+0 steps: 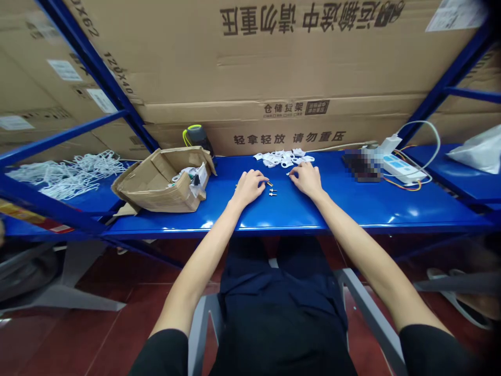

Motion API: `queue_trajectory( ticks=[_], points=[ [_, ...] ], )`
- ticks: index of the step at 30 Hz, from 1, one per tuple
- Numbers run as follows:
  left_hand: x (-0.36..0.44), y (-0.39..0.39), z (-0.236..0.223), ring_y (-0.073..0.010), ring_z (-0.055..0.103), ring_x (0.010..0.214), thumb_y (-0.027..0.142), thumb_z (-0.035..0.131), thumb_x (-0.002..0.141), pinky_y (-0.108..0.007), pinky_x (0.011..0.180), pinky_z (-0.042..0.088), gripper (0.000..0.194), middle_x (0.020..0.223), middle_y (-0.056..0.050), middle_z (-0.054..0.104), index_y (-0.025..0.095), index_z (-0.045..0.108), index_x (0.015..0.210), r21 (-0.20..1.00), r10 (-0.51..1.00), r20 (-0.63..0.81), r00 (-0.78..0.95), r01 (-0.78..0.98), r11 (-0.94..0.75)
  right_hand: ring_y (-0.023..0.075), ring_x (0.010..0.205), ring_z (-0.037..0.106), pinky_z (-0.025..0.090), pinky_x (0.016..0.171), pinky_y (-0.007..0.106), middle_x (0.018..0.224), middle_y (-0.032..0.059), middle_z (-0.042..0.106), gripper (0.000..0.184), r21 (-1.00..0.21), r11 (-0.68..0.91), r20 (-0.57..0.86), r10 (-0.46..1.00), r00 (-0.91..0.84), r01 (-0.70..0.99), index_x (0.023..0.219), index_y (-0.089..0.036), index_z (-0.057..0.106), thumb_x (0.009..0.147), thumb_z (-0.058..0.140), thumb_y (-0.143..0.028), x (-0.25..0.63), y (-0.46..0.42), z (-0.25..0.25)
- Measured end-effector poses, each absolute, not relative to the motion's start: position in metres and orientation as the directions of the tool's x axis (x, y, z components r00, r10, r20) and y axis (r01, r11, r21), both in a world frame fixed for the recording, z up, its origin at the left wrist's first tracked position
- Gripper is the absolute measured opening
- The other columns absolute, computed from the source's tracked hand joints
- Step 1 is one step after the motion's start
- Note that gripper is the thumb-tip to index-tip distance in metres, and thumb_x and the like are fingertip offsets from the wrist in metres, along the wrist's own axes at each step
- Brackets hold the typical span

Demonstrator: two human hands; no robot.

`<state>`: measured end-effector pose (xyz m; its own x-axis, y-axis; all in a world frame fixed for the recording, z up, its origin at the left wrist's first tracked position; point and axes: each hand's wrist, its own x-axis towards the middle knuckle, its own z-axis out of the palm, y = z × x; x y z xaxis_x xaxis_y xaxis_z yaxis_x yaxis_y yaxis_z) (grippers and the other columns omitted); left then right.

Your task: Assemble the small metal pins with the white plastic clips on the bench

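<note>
My left hand (249, 188) rests on the blue shelf, fingers curled and thumb and forefinger brought together. At their tips is a small brass-coloured pin (270, 184). Two more small metal pins (273, 192) lie on the shelf just right of that hand. My right hand (307, 180) is closed in a pinch, with a tiny pale piece (288, 174) showing at its fingertips; its kind is too small to tell. Right behind this hand spreads a pile of white plastic ring-shaped parts (279, 158).
An open cardboard box (164, 190) with small parts stands left, a dark bottle (200, 137) behind it. To the right are a blurred dark object (362, 166) and a white power strip (401, 168) with cables. White wire hooks (74, 175) lie far left. Large cartons (254, 68) back the shelf.
</note>
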<state>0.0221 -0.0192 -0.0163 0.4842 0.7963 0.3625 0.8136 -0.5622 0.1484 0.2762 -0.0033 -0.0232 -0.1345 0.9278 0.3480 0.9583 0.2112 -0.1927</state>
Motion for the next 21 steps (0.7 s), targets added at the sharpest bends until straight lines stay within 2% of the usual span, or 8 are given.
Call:
queue_trajectory(
  ticks=[6, 9, 15, 21],
  points=[
    [0.0211, -0.0164, -0.0169, -0.0309, 0.063, 0.118, 0.037, 0.064, 0.109, -0.046, 0.103, 0.044, 0.023, 0.123, -0.008, 0.077, 0.027, 0.085, 0.113, 0.172, 0.815, 0.352, 0.460, 0.824, -0.540, 0.0390, 0.125, 0.056, 0.044, 0.095, 0.048, 0.122, 0.0193, 0.072, 0.031, -0.200, 0.214, 0.356, 0.925, -0.133, 0.956, 0.110, -0.021, 0.085, 0.105, 0.055, -0.026, 0.2758, -0.0036, -0.0231],
    [0.0194, -0.0136, -0.0196, -0.0315, 0.063, 0.118, 0.038, 0.066, 0.109, -0.046, 0.103, 0.043, 0.022, 0.123, -0.008, 0.077, 0.026, 0.084, 0.107, 0.185, 0.828, 0.357, 0.432, 0.837, -0.516, 0.0389, 0.124, 0.056, 0.045, 0.095, 0.049, 0.120, 0.0193, 0.073, 0.031, -0.199, 0.220, 0.365, 0.921, -0.136, 0.955, 0.108, -0.021, 0.086, 0.104, 0.056, -0.026, 0.2762, -0.0023, -0.0249],
    [0.0156, -0.0115, -0.0240, -0.0325, 0.062, 0.125, 0.041, 0.063, 0.110, -0.046, 0.104, 0.043, 0.026, 0.134, -0.010, 0.075, 0.025, 0.080, 0.120, 0.213, 0.843, 0.348, 0.410, 0.841, -0.497, 0.0395, 0.123, 0.056, 0.045, 0.094, 0.050, 0.118, 0.0196, 0.073, 0.031, -0.206, 0.231, 0.387, 0.912, -0.138, 0.951, 0.106, -0.022, 0.086, 0.104, 0.056, -0.027, 0.2776, 0.0007, -0.0290],
    [0.0141, -0.0120, -0.0220, -0.0314, 0.062, 0.125, 0.035, 0.060, 0.112, -0.045, 0.104, 0.044, 0.024, 0.134, -0.009, 0.075, 0.026, 0.082, 0.118, 0.210, 0.843, 0.326, 0.427, 0.837, -0.505, 0.0403, 0.124, 0.057, 0.045, 0.096, 0.051, 0.119, 0.0199, 0.073, 0.029, -0.209, 0.233, 0.376, 0.916, -0.142, 0.950, 0.107, -0.021, 0.085, 0.103, 0.057, -0.025, 0.2768, -0.0016, -0.0260]
  ],
)
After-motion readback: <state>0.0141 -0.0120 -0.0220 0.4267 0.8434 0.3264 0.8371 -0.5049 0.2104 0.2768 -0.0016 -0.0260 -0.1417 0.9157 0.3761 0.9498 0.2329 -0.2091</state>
